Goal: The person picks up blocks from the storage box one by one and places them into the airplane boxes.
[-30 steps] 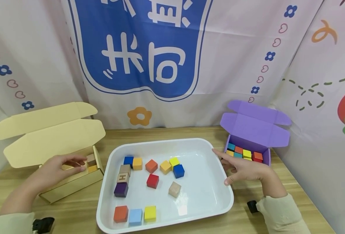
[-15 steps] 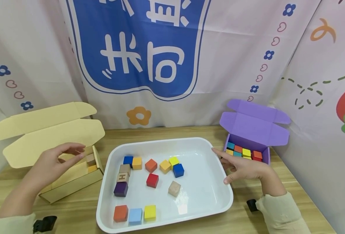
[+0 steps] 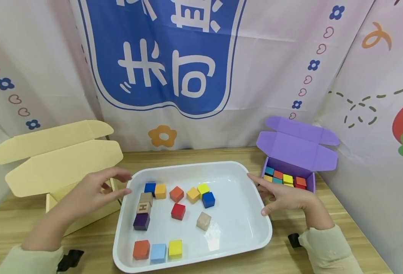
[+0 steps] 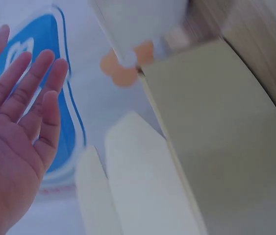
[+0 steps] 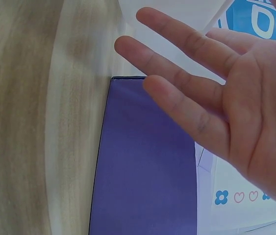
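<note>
My left hand (image 3: pixel 97 190) hovers between the yellow box (image 3: pixel 88 219) and the left rim of the white tray (image 3: pixel 188 166), its thumb and index fingertips right at that rim. In the left wrist view the palm (image 4: pixel 10 161) shows with nothing in it and the fingers spread. My right hand (image 3: pixel 283 196) rests at the tray's right rim, index finger and thumb against it. Its fingers look extended in the right wrist view. Inside the tray sit several wooden cubes, among them a red cube (image 3: pixel 178 211), a purple cube (image 3: pixel 141 221) and an H-marked cube (image 3: pixel 143 207).
Behind the right hand stands an open purple box (image 3: pixel 297 152) with several coloured cubes. The yellow box's raised lid (image 3: pixel 64 163) leans toward the printed curtain (image 3: pixel 256 76) at the back. Everything stands on a wooden table (image 3: pixel 194 155).
My left hand has lifted out of the yellow box and moved right to the tray's left rim. The right hand and the cubes in the tray have stayed put.
</note>
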The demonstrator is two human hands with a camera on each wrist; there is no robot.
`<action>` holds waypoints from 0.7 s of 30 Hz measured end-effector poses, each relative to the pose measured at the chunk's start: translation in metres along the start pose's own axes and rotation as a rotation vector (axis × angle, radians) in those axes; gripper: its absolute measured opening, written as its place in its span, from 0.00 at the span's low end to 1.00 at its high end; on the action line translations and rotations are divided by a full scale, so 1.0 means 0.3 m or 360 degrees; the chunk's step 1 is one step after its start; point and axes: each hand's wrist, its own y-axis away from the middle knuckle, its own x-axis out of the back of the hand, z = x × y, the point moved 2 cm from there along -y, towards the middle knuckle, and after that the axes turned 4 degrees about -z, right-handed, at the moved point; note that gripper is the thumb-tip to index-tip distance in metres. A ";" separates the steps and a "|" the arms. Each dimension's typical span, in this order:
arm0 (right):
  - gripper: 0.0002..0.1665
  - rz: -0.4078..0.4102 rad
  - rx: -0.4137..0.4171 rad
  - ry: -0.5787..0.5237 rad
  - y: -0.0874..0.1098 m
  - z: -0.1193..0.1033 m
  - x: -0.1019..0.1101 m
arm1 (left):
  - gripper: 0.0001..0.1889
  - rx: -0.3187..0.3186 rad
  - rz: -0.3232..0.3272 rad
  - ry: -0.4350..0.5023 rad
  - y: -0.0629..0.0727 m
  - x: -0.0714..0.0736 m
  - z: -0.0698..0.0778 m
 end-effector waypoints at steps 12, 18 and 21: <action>0.65 -0.0021 0.0028 -0.0001 0.004 -0.009 0.003 | 0.20 -0.0165 -0.0378 0.0059 0.000 -0.099 0.128; 0.65 -0.0015 0.0011 -0.0030 -0.001 0.004 0.000 | 0.20 -0.0216 -0.0555 0.0085 0.028 -0.132 0.138; 0.65 -0.0016 0.0010 -0.0037 -0.002 0.005 -0.001 | 0.20 -0.0217 -0.0578 0.0063 0.038 -0.140 0.137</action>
